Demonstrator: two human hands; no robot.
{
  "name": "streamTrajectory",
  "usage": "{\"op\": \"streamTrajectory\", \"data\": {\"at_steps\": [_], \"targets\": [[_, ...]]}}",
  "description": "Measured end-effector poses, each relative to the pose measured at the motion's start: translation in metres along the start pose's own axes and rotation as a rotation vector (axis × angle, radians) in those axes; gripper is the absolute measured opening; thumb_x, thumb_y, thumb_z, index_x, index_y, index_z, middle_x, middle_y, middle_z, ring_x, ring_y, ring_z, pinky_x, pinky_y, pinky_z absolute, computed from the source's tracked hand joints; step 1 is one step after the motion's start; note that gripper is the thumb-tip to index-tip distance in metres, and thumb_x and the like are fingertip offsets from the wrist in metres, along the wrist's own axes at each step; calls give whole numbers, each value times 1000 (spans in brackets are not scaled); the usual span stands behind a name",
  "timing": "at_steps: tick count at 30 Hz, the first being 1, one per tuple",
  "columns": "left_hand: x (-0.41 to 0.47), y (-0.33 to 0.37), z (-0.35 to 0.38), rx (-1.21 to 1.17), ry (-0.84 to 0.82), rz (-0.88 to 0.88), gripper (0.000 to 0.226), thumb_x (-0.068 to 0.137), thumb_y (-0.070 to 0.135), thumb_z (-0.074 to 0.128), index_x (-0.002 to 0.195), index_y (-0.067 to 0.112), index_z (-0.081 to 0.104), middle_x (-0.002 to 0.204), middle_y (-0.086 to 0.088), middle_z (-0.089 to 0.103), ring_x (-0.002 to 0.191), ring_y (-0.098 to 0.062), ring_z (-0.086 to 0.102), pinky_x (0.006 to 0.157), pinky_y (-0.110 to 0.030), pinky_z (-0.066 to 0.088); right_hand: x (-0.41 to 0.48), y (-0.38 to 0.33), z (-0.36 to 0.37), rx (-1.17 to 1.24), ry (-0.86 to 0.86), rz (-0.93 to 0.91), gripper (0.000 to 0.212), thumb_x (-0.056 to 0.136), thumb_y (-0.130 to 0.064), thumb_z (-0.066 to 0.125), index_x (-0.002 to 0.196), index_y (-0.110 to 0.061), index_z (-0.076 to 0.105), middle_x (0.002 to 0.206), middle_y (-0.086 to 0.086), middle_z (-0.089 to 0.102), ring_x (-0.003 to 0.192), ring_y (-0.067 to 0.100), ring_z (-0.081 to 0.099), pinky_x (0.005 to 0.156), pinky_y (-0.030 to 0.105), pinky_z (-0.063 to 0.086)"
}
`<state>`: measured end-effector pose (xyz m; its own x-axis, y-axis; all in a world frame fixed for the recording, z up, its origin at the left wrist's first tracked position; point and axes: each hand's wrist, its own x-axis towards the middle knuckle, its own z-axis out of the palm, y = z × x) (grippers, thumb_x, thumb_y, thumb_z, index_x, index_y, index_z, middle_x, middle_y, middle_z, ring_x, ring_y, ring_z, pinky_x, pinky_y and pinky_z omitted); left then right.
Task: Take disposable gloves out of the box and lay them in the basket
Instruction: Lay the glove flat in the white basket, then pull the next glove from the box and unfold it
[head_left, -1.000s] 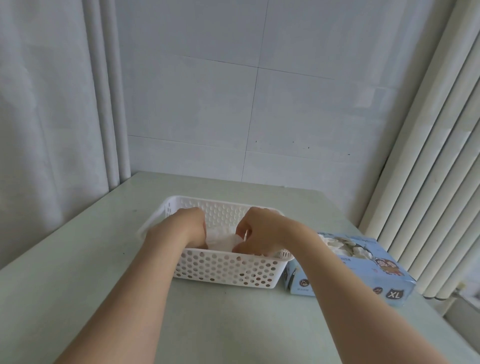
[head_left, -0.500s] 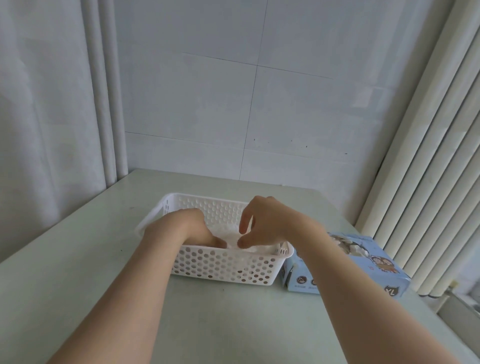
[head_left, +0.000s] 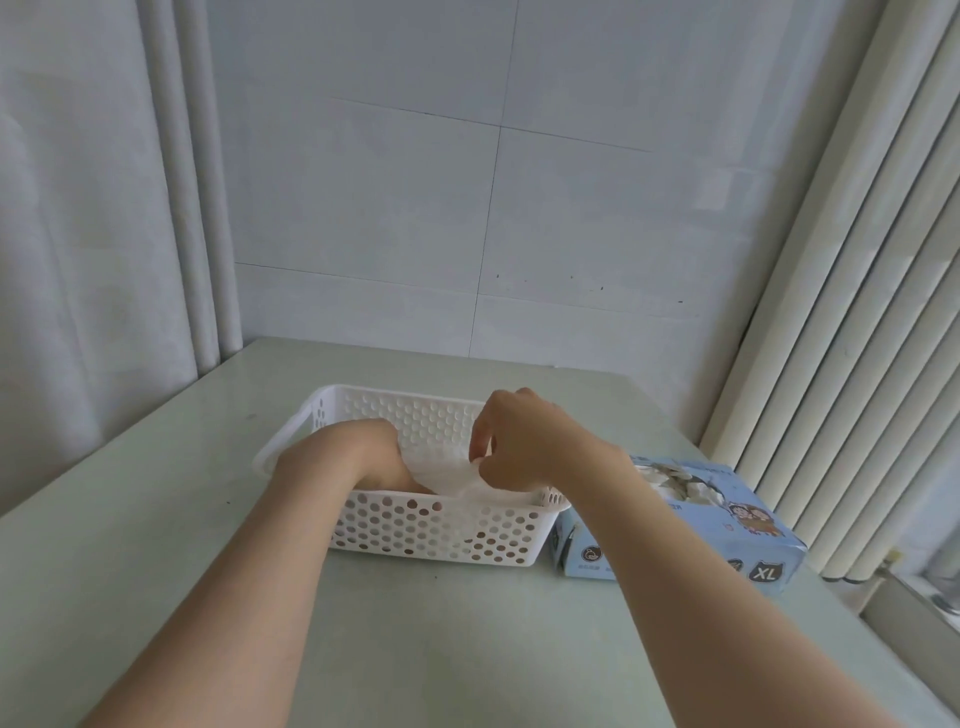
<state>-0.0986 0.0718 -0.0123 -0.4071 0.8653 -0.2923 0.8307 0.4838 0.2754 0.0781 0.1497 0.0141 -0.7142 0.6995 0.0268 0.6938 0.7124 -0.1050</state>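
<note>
On table (head_left: 467, 649), right hand (head_left: 524, 441) has lifted glove (head_left: 452, 470).

White perforated basket (head_left: 395, 410) stands upright; thin white glove (head_left: 447, 470) lies inside, near edge lifted. Light-blue box (head_left: 727, 530), marked XL, just beside it, top open.

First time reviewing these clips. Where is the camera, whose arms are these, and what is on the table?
No machine here: a person works bare-handed, filmed by a camera worn on their head, looking forward and down. On the pale table stand a white perforated basket and, to its right, a light blue glove box with gloves bunched at its opening. The right hand pinches a thin white glove over the basket. The left hand reaches down into the basket; its fingers are hidden, so its grip is unclear.
</note>
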Motion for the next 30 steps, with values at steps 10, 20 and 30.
{"op": "streamTrajectory", "data": {"at_steps": [10,20,30], "targets": [[-12,14,-9,31,76,186,27,104,36,61,124,25,76,129,5,71,112,-17,66,101,-35,52,5,-3,13,-73,-5,-5,22,89,-13,52,83,-21,72,91,-2,70,88,18,58,91,39,35],[-27,55,-4,-93,431,422,29,104,15,48,107,26,75,104,7,69,92,-12,67,79,-28,54,-25,26,2,337,644,39,37,82,-3,43,72,-18,75,51,-14,52,51,12,50,77,32,51],[-53,135,45,-37,635,712,27,105,45,47,116,35,69,112,16,67,115,-11,53,110,-40,31,-78,132,27,440,647,395,30,92,-7,51,105,-19,75,94,-2,73,80,11,64,71,28,52]]}}
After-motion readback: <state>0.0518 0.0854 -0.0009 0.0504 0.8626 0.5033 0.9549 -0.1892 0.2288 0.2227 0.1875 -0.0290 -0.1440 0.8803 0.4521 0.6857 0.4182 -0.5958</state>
